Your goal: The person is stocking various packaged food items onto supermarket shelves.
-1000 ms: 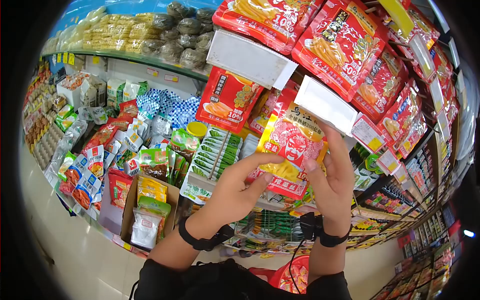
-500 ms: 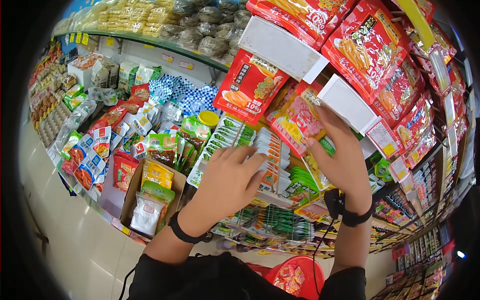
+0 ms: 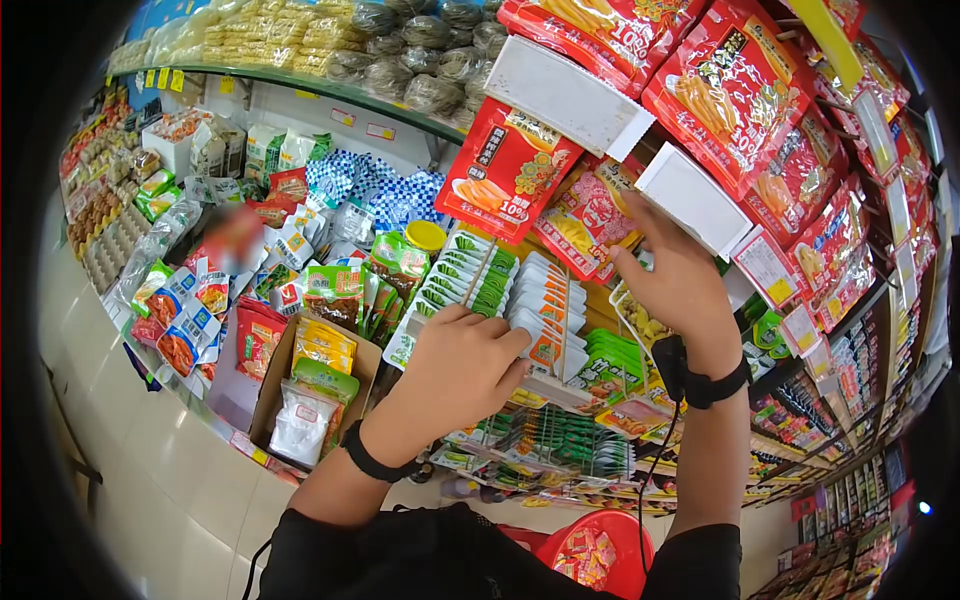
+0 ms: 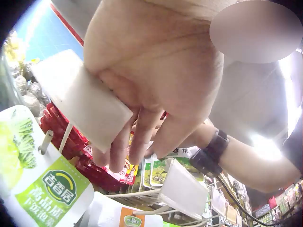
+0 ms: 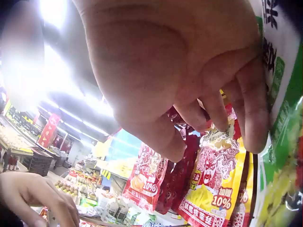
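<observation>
The left-hand grip (image 3: 465, 365) is clenched round the upright white packets (image 3: 548, 298), while the right-hand grip (image 3: 680, 285) pinches the red-yellow pouch (image 3: 578, 225) hanging just beside the white tag (image 3: 695, 200).

Head view: high, facing forward and down, both hands at mid-distance. Left wrist view: tight under the left hand (image 4: 156, 71), facing up. Right wrist view: likewise under the right hand (image 5: 175, 71). Shared by all three: red hanging packets (image 3: 505, 170).

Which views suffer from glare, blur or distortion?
Head view: fisheye bends the shelves, dark rim, one blurred patch at left. Left wrist view: the left hand fills the frame, soft; glare lower right. Right wrist view: the right hand, pinching a packet, looks soft; ceiling lights glare.
</observation>
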Demonstrator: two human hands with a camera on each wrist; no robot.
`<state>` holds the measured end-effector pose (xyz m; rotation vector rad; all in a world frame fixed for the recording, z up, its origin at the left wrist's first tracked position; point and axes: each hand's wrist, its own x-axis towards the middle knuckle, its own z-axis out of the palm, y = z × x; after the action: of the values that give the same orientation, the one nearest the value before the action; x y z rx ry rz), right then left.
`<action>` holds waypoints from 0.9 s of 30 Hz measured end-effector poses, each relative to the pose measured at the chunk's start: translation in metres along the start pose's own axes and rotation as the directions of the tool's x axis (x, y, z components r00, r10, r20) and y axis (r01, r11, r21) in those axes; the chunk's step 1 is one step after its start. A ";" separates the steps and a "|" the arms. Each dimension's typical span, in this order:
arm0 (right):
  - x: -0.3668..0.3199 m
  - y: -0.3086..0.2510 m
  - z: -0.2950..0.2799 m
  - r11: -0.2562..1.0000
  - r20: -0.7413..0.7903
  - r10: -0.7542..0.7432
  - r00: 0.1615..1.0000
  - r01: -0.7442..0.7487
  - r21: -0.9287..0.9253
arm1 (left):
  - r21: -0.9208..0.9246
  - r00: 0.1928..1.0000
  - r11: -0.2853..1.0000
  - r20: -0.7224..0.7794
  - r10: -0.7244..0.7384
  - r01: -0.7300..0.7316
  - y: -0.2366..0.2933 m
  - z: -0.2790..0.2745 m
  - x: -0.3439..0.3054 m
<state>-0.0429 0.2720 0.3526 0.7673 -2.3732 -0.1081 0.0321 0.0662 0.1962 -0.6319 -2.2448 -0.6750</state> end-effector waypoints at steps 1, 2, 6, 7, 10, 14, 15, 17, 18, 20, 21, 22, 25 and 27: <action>-0.001 0.000 0.001 0.998 -0.017 -0.034 0.999 0.033 -0.046 | 0.001 1.000 1.000 -0.006 0.004 -0.004 0.000 0.000 -0.001; -0.002 0.001 0.003 0.997 -0.034 -0.054 0.998 0.053 -0.049 | 0.002 1.000 1.000 -0.012 0.008 -0.008 0.000 0.000 -0.001; -0.008 -0.002 0.001 0.997 -0.008 -0.042 0.999 0.042 0.063 | -0.011 0.999 1.000 -0.031 0.014 -0.014 -0.001 0.000 -0.001; -0.010 -0.005 -0.003 0.992 0.024 -0.019 1.000 0.016 0.123 | -0.011 0.999 1.000 -0.035 0.018 -0.018 -0.001 0.000 -0.002; -0.022 -0.017 -0.020 0.958 0.102 -0.012 0.995 -0.018 0.287 | -0.013 0.998 0.999 -0.050 0.032 -0.033 -0.001 0.001 -0.003; -0.053 -0.017 -0.033 0.913 0.143 -0.063 0.988 -0.001 0.408 | -0.085 0.990 0.993 -0.122 0.071 -0.081 0.001 0.000 -0.002; -0.062 -0.017 -0.036 0.904 0.133 -0.088 0.987 0.023 0.427 | -0.120 0.985 0.988 -0.151 0.080 -0.099 0.003 -0.001 -0.002; -0.077 -0.014 -0.044 0.881 0.128 -0.134 0.983 0.059 0.469 | -0.208 0.974 0.969 -0.209 0.090 -0.135 0.008 0.000 -0.003; -0.086 -0.011 -0.048 0.869 0.132 -0.151 0.980 0.067 0.491 | -0.253 0.968 0.955 -0.233 0.094 -0.153 0.012 0.000 -0.004; -0.104 -0.003 -0.057 0.837 0.158 -0.185 0.970 0.072 0.542 | -0.281 0.969 0.945 -0.220 0.108 -0.169 0.023 -0.001 -0.008; -0.115 0.003 -0.057 0.794 0.185 -0.216 0.959 0.062 0.605 | -0.299 0.970 0.937 -0.210 0.123 -0.183 0.030 -0.001 -0.010; -0.126 0.011 -0.058 0.747 0.208 -0.242 0.948 0.045 0.664 | -0.322 0.975 0.929 -0.177 0.132 -0.184 0.036 0.001 -0.014; -0.171 0.040 -0.057 0.680 0.245 -0.249 0.937 -0.012 0.733 | -0.477 0.985 0.862 -0.075 0.154 -0.171 0.057 0.016 -0.025; -0.210 0.062 -0.050 0.685 0.234 -0.207 0.950 -0.030 0.728 | -0.542 0.989 0.837 0.063 0.130 -0.076 0.071 0.029 -0.035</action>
<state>0.0884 0.4443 0.2937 1.3118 -2.6629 0.7947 0.0830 0.1291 0.1726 -1.0706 -2.0829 -1.2647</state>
